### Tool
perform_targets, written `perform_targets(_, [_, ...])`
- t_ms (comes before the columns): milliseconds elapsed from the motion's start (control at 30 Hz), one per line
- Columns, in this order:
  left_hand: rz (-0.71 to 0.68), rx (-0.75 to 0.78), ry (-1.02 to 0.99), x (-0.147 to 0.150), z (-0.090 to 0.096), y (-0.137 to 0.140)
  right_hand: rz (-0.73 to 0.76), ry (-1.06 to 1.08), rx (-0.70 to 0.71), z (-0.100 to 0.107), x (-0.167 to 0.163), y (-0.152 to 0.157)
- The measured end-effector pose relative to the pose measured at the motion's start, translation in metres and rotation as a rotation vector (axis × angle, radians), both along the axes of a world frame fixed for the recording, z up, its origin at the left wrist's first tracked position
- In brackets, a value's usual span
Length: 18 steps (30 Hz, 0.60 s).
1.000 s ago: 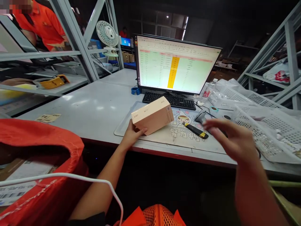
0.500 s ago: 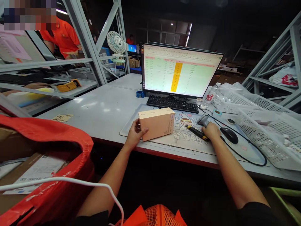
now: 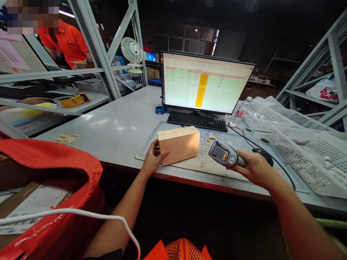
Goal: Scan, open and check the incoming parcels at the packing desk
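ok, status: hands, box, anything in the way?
Left hand on box, gripping its left end. Right hand holding scanner, head toward box. Nothing seen between scanner and box.

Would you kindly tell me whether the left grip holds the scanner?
No, the right grip holds the scanner, while the left grip holds the box.

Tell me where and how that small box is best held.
Probably by the left end of the box, coming from the left, as the left hand does: thumb on the broad near face, fingers around the end. The box is longer than it is thick, so an end seems easy to span. That also leaves the printing near its right end uncovered, beside the scanner in the right hand.
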<state>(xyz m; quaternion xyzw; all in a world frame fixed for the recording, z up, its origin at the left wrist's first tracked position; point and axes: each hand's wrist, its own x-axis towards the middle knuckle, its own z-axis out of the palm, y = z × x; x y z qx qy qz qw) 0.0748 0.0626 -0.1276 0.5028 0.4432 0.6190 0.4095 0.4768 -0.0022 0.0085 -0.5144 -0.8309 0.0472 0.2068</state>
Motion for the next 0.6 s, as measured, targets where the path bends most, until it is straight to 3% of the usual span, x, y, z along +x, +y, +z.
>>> perform_targets(467, [0.003,0.001,0.011,-0.002,-0.004,-0.001,-0.042,0.016,-0.005,-0.012,-0.004,0.029])
perform_targets(600, [0.004,-0.026,0.049,-0.002,-0.004,-0.001,-0.238,-0.077,0.002,-0.023,0.011,0.065])
